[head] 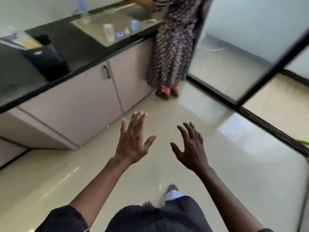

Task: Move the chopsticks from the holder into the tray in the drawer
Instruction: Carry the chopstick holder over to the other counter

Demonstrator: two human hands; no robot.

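A wide stretch of pale glossy floor [192,114] is seen open ahead and to both sides of the hands. It is bounded on the left by a run of pale cupboards [75,106] under a dark-edged bench [55,81], and on the right by frosted glass panels [234,47] in dark frames with a floor track. At the far end of the bench a second person in a patterned dress [172,47] is stood against the sink [138,12]. Small bottles [108,31] are seen blurred on the bench. The left hand [133,141] and the right hand [190,148] are held out over the floor, fingers spread apart, nothing gripped. Chopsticks, holder and drawer tray cannot be made out, so no pointing direction or long axis can be told.
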